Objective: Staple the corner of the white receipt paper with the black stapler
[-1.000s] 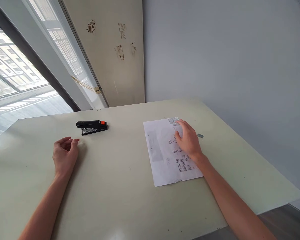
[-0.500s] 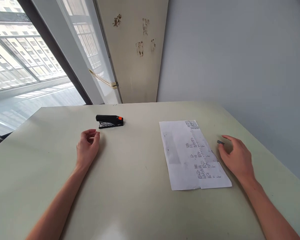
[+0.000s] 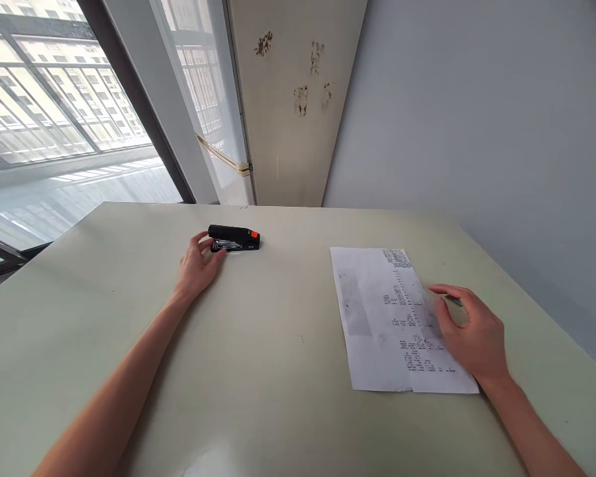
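A black stapler (image 3: 233,238) with an orange patch lies near the back of the table. My left hand (image 3: 198,264) is at its left end, fingers behind and thumb in front, spread apart; whether they touch it I cannot tell. On the right rests a printed sheet of white paper (image 3: 367,358). Over its right edge hovers my right hand (image 3: 469,324), thumb and forefinger apart with nothing held between them. A small dark grey piece (image 3: 455,301) shows beyond those fingers, mostly hidden by them.
The pale table (image 3: 278,411) spreads under both arms. A grey wall (image 3: 467,119) borders its right side. Behind stand a stained cream panel (image 3: 288,152) and, to the left, a window (image 3: 54,99) with railings outside.
My left hand has moved forward and right to the stapler, and its fingers have spread. My right hand has shifted left over the paper's edge, covering more of the grey piece. The view has turned slightly.
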Available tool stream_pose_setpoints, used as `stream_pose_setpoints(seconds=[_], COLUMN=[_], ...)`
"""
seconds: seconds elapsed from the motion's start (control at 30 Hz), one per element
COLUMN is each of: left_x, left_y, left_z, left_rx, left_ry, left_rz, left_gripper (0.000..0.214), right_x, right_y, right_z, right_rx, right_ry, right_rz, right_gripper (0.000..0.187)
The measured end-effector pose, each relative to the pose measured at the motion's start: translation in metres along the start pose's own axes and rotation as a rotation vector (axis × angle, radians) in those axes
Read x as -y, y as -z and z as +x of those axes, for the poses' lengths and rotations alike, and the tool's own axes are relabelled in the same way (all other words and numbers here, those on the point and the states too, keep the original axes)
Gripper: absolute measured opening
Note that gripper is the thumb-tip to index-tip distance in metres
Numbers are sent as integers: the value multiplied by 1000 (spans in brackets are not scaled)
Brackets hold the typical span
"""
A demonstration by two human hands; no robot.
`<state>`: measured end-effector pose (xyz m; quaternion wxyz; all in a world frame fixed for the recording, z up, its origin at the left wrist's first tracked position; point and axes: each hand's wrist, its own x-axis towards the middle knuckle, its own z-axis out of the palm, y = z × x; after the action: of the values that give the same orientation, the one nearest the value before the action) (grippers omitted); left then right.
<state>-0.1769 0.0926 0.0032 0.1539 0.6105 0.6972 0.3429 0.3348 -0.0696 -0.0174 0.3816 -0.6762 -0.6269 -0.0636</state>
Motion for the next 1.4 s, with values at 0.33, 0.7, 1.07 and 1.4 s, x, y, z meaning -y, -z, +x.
stream_pose_setpoints(seconds=[0.33,0.7,1.07,1.4], left_x=[-1,-23,-54,-50], left_y=[1,6,-13,-12], left_z=[-9,-66,-127,-123], left_rx=[66,260,498,530], left_ry=[-106,-292,-504,-492], left_rz=[58,-46,-225,-256], left_gripper=[39,33,23,27], right_x=[56,143,167,170], right_y=[-7,-26,-59,-65], right_z=[13,23,-3,-12], right_rx=[189,538,586,556], right_ry=[77,100,-115,-96], right_rz=[166,472,640,568], right_gripper=[24,24,34,34])
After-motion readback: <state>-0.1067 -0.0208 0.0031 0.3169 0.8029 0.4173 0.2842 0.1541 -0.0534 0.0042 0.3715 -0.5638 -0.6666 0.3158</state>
